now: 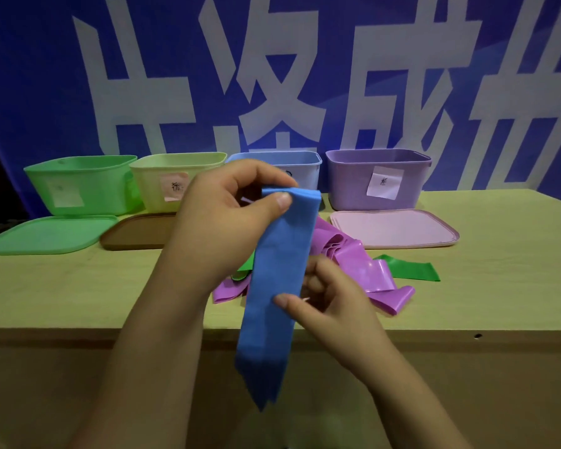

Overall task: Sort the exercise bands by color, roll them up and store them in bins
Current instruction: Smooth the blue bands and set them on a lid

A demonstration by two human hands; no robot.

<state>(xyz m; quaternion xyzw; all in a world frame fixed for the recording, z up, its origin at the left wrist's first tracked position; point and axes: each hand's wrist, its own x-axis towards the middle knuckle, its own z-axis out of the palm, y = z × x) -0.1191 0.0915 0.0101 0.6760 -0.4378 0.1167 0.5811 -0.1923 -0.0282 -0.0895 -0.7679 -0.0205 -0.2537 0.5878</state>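
Blue band [277, 286]: folded lengthwise, several layers, held upright in air above tabletop [78, 293] front edge; lower end hangs free below edge level. Top fold pinched by left hand [221, 222], thumb on near face, fingers [272, 176] curled over far side. Mid-section gripped by right hand [331, 303], thumb across near face, remaining fingers behind band.

Purple bands [363, 264]: loose heap on tabletop, directly behind blue band, partly hidden by it and by both hands. Green band [408, 268]: flat strip, right of heap, one end under purple; second green patch visible left of blue band, under left hand.

Bins, back row, L to R: green bin [78, 186], yellow bin [175, 176], blue bin [302, 166], purple bin [379, 179]. All open, each w/ paper label on front; blue bin mostly hidden by left hand. Contents not visible.

Lids flat on tabletop, in front of bins: green lid [46, 234] before green bin, brown lid [136, 234] before yellow bin, pink lid [392, 226] before purple bin.

Background: blue banner [30, 76] w/ large white characters.
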